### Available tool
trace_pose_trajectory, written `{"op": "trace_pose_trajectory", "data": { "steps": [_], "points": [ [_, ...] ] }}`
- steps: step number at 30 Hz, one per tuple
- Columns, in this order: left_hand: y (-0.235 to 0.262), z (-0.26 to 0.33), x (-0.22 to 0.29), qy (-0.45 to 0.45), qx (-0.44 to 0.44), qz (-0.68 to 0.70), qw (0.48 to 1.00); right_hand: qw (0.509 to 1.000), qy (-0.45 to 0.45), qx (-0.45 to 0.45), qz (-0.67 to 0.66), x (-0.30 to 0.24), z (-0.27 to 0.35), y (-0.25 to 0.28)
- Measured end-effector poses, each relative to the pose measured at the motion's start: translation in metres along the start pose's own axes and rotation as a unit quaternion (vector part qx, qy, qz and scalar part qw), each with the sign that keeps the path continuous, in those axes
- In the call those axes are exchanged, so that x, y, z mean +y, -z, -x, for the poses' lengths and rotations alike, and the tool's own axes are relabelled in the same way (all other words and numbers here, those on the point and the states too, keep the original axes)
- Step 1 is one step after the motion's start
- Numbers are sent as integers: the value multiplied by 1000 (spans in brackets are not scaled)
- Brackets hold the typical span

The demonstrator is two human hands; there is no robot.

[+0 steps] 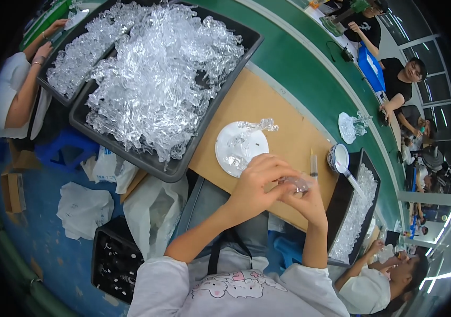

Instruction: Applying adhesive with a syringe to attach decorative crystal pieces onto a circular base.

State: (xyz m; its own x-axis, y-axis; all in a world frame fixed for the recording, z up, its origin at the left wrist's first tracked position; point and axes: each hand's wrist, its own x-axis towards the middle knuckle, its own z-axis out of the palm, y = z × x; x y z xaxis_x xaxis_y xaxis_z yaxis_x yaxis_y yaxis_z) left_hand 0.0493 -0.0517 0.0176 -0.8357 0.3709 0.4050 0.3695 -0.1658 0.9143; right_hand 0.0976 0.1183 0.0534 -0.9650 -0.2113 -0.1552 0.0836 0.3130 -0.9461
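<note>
In the head view, the clear plastic piece (296,183) sits between both hands, pinched in each grip, over the near edge of the bench (275,98) (its long axis is hard to make out). The left hand (261,182), palm down and fingers bent, is nearer the white plate (225,140), which lies beyond and leftward; the right hand (310,205) points up from below.

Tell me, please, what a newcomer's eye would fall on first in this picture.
Probably the glittering heap of clear, plastic-looking pieces, piled in a large black rectangular tray at upper left. Next would come the wearer's bare left hand and bare right hand, meeting around a small, clear, shiny piece near the centre, beside a round white plate.
</note>
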Motion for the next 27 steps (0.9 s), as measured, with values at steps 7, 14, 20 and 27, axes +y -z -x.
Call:
{"op": "trace_pose_trajectory", "data": {
  "steps": [7,14,20,27],
  "points": [
    [35,47,-31,60,184,-105,975,963,-110,246,21,40,-51,9],
    [40,54,-60,97,181,-204,957,977,-82,195,14,54,-73,3],
    [40,55,-78,74,91,-317,941,972,-97,203,73,63,-78,12],
    [38,57,-81,78,91,-334,935,977,-101,140,128,49,-89,19]
  ]
}}
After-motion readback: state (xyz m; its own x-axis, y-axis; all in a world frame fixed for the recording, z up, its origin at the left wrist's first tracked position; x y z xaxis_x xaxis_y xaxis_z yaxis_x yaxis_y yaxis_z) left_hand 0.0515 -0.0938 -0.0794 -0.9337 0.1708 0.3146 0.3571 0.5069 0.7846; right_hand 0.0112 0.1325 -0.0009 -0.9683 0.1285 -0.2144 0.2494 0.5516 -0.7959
